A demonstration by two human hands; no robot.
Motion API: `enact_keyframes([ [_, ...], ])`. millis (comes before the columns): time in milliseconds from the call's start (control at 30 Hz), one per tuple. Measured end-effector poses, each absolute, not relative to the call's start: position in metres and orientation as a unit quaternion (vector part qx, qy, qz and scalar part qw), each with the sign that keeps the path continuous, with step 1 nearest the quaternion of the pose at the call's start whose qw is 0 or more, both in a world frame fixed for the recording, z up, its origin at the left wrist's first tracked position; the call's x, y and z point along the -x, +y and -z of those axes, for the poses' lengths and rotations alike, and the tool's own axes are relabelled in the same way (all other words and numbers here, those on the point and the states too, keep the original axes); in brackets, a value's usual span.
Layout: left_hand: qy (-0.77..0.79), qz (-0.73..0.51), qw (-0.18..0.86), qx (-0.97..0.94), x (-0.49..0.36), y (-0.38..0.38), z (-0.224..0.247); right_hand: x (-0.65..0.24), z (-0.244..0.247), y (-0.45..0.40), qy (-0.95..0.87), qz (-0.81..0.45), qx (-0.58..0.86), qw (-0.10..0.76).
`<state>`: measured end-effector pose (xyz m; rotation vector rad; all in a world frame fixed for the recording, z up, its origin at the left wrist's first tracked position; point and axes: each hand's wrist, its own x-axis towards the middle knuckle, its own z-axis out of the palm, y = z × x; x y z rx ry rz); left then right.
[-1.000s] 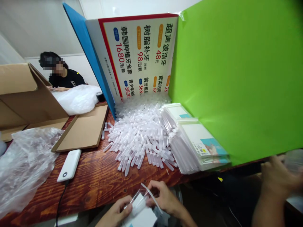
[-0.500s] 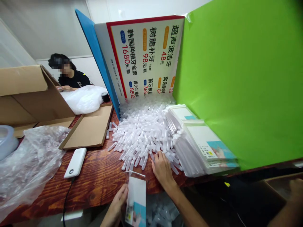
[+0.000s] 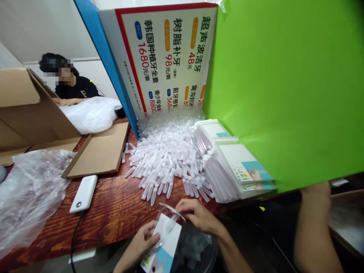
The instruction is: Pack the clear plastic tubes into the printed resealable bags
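Note:
My left hand [image 3: 145, 239] is closed on a clear plastic bag [image 3: 167, 246] with a white and teal printed card, its thumb across the front. The bag's white-edged mouth is open and tilted toward my right hand [image 3: 196, 214]. At that mouth my right fingers pinch a small translucent plastic tube [image 3: 171, 223], which reaches in over the card. Beyond both hands, a large heap of similar tubes [image 3: 167, 151] covers the table. Stacked bags with the same printed cards [image 3: 241, 159] lie right of the heap.
A tub of tubes [image 3: 196, 246] is below the table edge. Green [image 3: 284, 94] and printed [image 3: 167, 57] boards stand behind. At left are a power bank [image 3: 83, 194], cardboard tray [image 3: 99, 149] and crumpled plastic [image 3: 36, 189]. A co-worker [image 3: 75, 83] sits behind; another person's arm [image 3: 313, 227] is at right.
My right hand has moved from the heap's near edge to the bag's mouth, bringing a tube. My left hand has tilted the bag, and its thumb now shows in front. The camera view has shifted.

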<state>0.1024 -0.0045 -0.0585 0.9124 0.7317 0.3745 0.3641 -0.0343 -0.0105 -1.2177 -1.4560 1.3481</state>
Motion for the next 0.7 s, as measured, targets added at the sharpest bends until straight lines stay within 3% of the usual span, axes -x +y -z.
enact_keyframes([
  [167,0.316,-0.134,0.816,-0.465,-0.107,-0.002,0.042,-0.352,0.024,-0.035,-0.509,-0.594,0.492,0.383],
  [333,0.361,-0.148,0.800,-0.456,-0.083,-0.017,0.054,-0.348,0.027,-0.051,-0.583,-0.517,0.526,0.340],
  [400,0.403,-0.172,0.798,-0.413,-0.071,-0.024,0.062,-0.345,0.038,-0.070,-0.632,-0.443,0.574,0.275],
  [567,0.433,-0.258,0.787,-0.356,-0.063,-0.028,0.064,-0.319,0.091,-0.128,-0.752,-0.284,0.595,0.001],
  [633,0.441,-0.269,0.778,-0.359,-0.069,-0.027,0.061,-0.313,0.101,-0.137,-0.740,-0.290,0.606,-0.008],
  [700,0.447,-0.256,0.774,-0.368,-0.075,-0.027,0.059,-0.315,0.096,-0.133,-0.706,-0.337,0.620,0.063],
])
